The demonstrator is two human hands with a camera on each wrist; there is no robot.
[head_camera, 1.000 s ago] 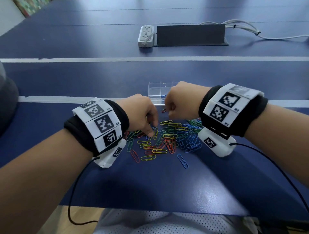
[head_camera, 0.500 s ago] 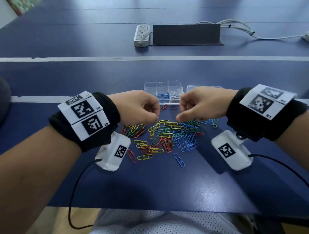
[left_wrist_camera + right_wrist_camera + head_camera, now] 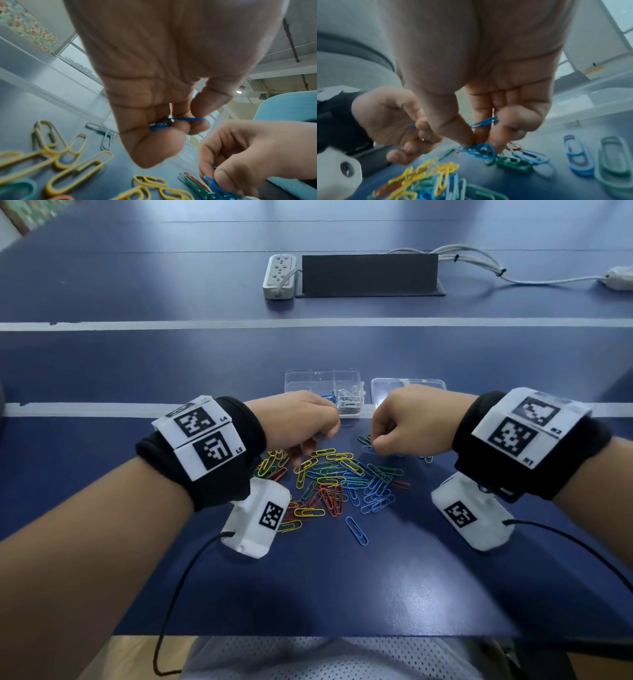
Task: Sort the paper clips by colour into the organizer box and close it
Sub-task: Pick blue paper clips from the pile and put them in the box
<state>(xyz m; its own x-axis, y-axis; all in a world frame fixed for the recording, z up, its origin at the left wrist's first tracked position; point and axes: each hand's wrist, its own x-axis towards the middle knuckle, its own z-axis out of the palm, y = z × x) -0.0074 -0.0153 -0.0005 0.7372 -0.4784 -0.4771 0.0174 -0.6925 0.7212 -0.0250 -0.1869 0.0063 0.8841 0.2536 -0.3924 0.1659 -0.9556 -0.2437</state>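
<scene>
A heap of coloured paper clips (image 3: 330, 484) lies on the blue table. Behind it stands the clear organizer box (image 3: 301, 381), holding blue clips in one compartment and white clips in the right one. Its clear lid (image 3: 407, 386) lies beside it on the right. My left hand (image 3: 320, 436) hovers over the heap's far left, fingers curled round blue clips (image 3: 178, 121). My right hand (image 3: 376, 445) is at the heap's far right. It keeps a blue clip (image 3: 484, 123) in its curled fingers while thumb and forefinger pinch another blue clip (image 3: 479, 148) on the table.
A single blue clip (image 3: 356, 530) lies apart in front of the heap. Far back stand a white power strip (image 3: 279, 277), a dark upright panel (image 3: 370, 273) and grey cables (image 3: 479, 261). The table's near edge runs just before my lap.
My left hand has lifted its fingers out of the heap with blue clips. My right hand has moved from the box down to the heap's far right side.
</scene>
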